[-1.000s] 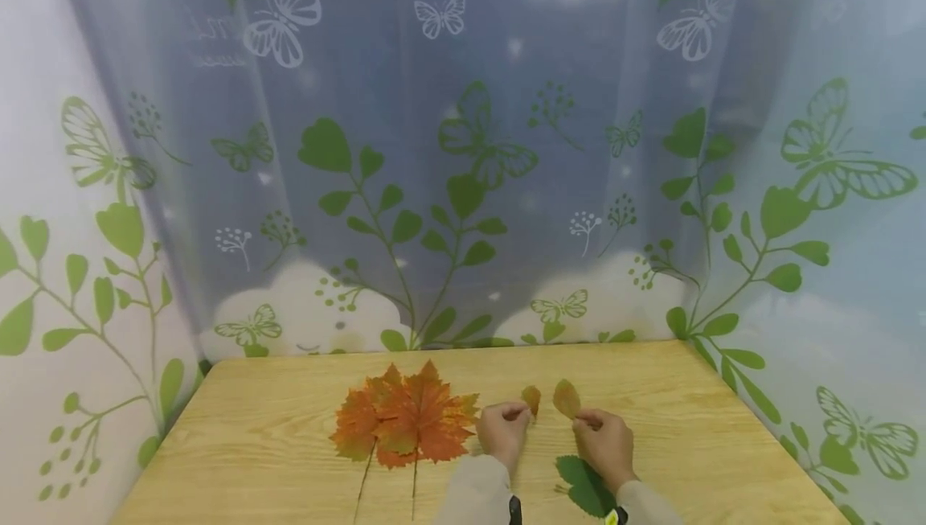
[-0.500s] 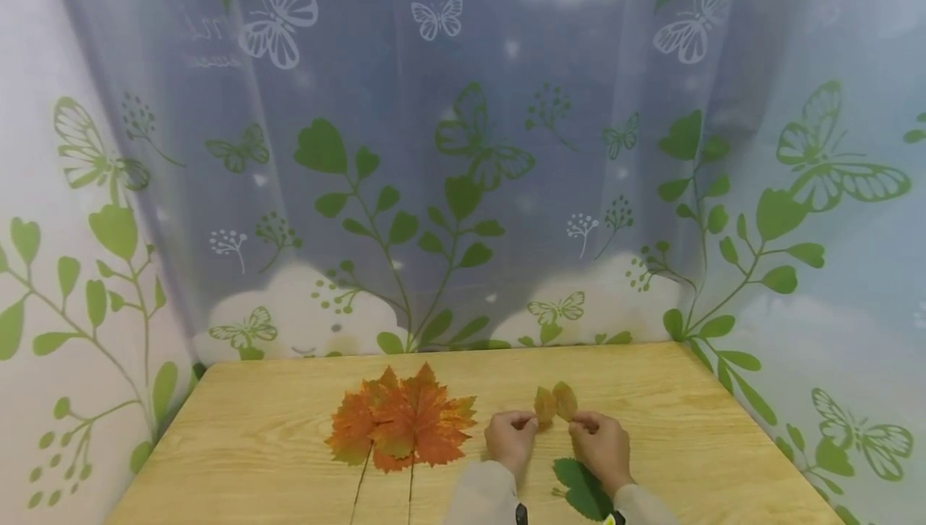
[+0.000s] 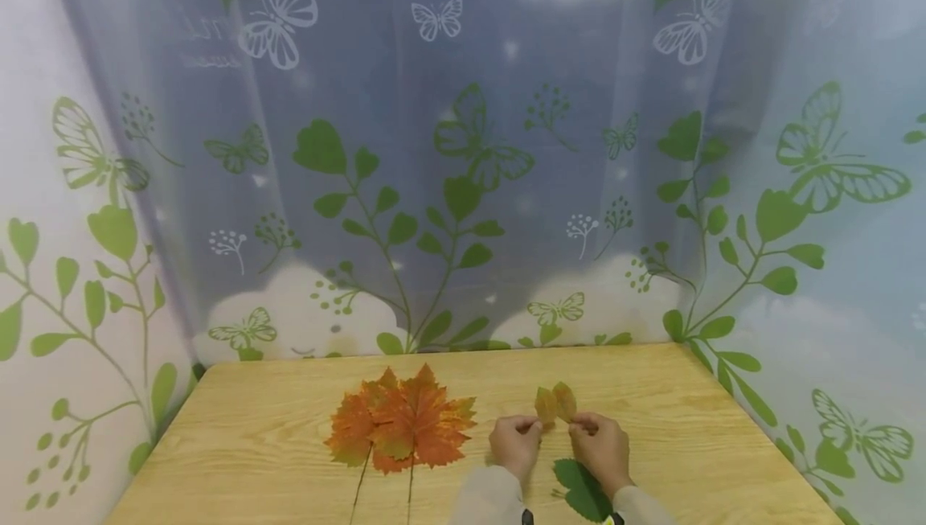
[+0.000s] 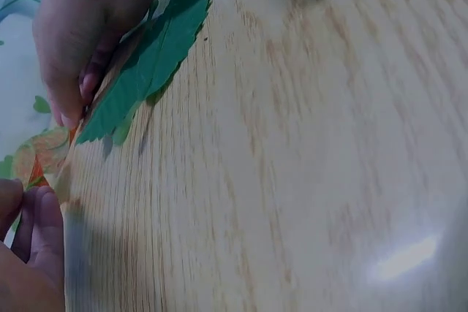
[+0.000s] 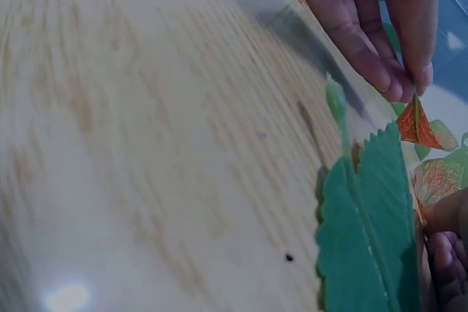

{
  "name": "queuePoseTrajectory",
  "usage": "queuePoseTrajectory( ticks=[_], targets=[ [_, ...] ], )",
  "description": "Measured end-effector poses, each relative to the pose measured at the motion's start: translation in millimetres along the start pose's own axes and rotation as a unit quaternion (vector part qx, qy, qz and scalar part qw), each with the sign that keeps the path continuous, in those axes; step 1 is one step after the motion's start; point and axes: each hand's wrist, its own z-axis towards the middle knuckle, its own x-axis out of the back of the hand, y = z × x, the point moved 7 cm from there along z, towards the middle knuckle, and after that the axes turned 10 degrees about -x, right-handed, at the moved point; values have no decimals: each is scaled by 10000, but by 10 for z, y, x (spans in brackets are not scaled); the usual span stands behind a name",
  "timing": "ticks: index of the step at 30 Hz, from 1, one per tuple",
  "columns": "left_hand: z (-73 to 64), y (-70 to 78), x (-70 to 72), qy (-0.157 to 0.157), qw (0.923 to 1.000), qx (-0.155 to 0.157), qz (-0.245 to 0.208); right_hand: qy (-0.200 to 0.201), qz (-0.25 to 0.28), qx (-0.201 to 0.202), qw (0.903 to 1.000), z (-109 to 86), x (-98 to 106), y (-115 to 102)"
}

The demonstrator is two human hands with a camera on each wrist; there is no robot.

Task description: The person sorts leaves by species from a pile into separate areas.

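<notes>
In the head view my left hand (image 3: 516, 446) pinches a small orange-green leaf (image 3: 546, 405) by its base. My right hand (image 3: 604, 449) holds a similar small leaf (image 3: 565, 401) the same way. Both leaves point away from me, side by side, their edges overlapping in this view. The right wrist view shows the left hand's leaf (image 5: 418, 123) as orange with a green midrib, hanging from the finger and thumb tips. Just this side of the right hand lies a green leaf (image 3: 581, 490) with a toothed edge, its stem end (image 5: 335, 96) pale green.
Left of the hands, orange-red maple leaves (image 3: 419, 420) lie overlapped on the wooden table (image 3: 253, 428), dark stems toward me. A curtain (image 3: 376, 187) printed with butterflies and plants stands behind the table and along both sides.
The two small leaves were apart a second ago and are now side by side. My left hand has moved right with its leaf; the right hand has barely moved. Maple and green leaves stay put.
</notes>
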Motion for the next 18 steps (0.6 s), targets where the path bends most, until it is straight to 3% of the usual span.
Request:
queuePoseTrajectory(
  ticks=[12,18],
  targets=[
    [-76,112,-95,-230,9995,-78,-193,120,-129,62,9998,5,-24,11],
    [-84,92,-140,-376,9989,82,-275,167,-112,74,9998,1,-9,-6]
  ],
)
